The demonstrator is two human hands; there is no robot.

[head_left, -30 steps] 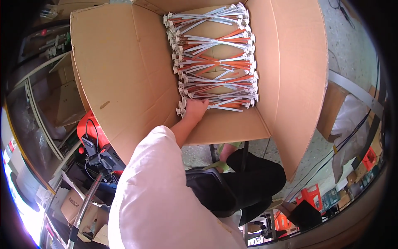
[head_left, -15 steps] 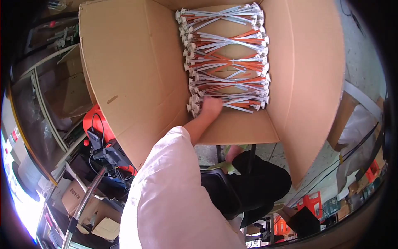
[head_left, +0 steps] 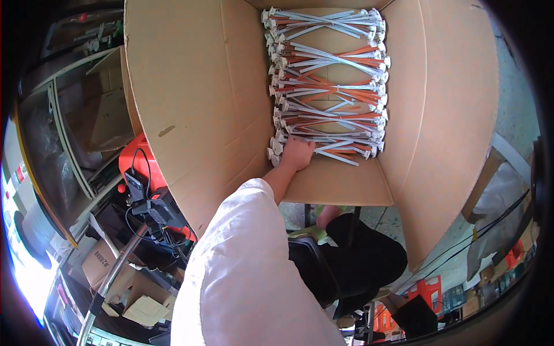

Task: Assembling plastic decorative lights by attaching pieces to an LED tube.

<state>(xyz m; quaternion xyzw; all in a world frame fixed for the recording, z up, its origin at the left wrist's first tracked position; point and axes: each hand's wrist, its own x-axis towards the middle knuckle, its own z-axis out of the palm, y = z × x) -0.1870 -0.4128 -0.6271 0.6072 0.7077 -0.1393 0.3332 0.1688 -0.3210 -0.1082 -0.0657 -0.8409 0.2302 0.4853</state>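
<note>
Wire bundles (head_left: pixel 329 86), white and orange, fill the open cardboard box (head_left: pixel 196 98). My hand (head_left: pixel 297 153) rests on the row nearest the box's front wall; I cannot tell whether my grip is closed.

I see metal shelving (head_left: pixel 69 132) at left stacked with cartons, bright glare low left. Grey concrete floor (head_left: pixel 516 109) at right. Black cables (head_left: pixel 490 230) run lower right, near orange crates (head_left: pixel 427 288). Flattened cartons (head_left: pixel 121 282) on floor lower left.
</note>
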